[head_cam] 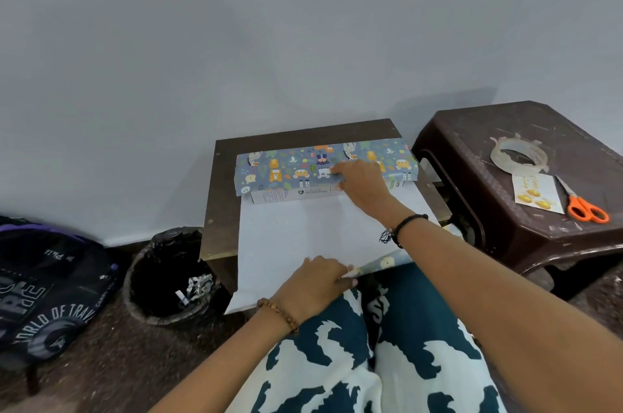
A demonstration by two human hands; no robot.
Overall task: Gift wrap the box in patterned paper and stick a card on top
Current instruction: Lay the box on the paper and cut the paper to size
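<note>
At far left stand a bag (50, 288) and a bin (168, 277), clear of our work. On the table (219, 197) the paper (303, 237) lies white side up. Our left hand (313, 284) pinches its near edge, fingers closed on the sheet. The box (290, 196) sits at the far end, with the paper's far flap folded over its top. Our right hand (360, 183) presses that flap flat, fingers loosely spread. We should keep it pinned, draw the near edge up taut and square, then overlap. The tape (519, 156), card (536, 193) and scissors (583, 207) wait on the stool (472, 143) at right.
</note>
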